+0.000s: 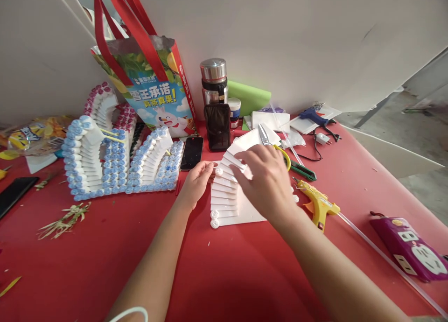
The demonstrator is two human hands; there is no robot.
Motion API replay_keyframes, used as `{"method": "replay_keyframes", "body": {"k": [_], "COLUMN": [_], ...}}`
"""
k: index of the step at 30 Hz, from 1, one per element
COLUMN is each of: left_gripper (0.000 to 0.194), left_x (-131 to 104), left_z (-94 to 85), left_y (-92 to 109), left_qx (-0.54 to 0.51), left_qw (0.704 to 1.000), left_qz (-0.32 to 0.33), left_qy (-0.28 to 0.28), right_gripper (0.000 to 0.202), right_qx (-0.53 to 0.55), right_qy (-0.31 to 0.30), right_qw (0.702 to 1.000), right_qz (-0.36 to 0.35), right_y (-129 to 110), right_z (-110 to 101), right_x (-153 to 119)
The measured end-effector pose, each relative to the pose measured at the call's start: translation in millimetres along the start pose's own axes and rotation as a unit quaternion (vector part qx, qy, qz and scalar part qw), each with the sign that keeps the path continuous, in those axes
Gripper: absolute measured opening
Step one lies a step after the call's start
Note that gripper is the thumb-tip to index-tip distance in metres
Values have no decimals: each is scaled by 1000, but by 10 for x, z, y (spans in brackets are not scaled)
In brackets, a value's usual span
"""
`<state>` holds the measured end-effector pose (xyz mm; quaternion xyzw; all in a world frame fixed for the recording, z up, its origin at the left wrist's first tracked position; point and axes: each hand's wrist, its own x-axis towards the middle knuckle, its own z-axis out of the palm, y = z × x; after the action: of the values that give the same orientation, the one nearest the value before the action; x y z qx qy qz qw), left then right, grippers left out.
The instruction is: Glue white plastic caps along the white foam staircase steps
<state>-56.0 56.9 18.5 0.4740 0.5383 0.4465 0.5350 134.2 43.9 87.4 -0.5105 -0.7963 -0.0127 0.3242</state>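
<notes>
A white paper piece of overlapping strips, fanned like steps [224, 194], lies on a white sheet [250, 212]. White rolled rosettes [214, 223] sit at its lower left corner. My left hand [199, 184] is closed at the piece's upper left edge, thumb and finger pinched there. Right beside those fingertips is another white rosette [219, 171]. Over the strips hovers my right hand [264, 182], fingers curved and apart, slightly blurred, with nothing plainly held. Scissors with yellow handles [264, 134] lie partly hidden behind it. A yellow glue gun [318, 203] rests to its right.
Blue-and-white models covered in rosettes [115, 165] stand at left before a shopping bag [161, 93]. Phones [192, 153], a steel flask [213, 72], a green cutter [304, 171] and a blue glue gun [313, 117] surround the work. A purple power strip [408, 247] lies right.
</notes>
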Motion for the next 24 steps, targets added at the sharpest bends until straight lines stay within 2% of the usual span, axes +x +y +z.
{"method": "replay_keyframes", "body": {"k": [4,9,14,24], "left_gripper": [48,50,47,44], "left_x": [-1,9,-6,-27], "left_z": [-38,-67,-46,-35], "left_y": [-38,-88,-76,-22], "left_qx": [6,-17,-38,-28], "left_qw": [1000,1000,999,1000], "left_qz": [-2,2,12,14], "left_qy": [8,10,6,1], "right_gripper": [27,29,22,15], "right_qx": [-63,-102,-85,-21], "right_qy": [-83,-101,-113,-203], "right_qw": [994,988,988,977], "right_qz": [-40,-61,-57,-53], "right_y": [-102,-109,-78,-33], "right_z": [313,576,604,488], "right_x": [40,86,83,157]}}
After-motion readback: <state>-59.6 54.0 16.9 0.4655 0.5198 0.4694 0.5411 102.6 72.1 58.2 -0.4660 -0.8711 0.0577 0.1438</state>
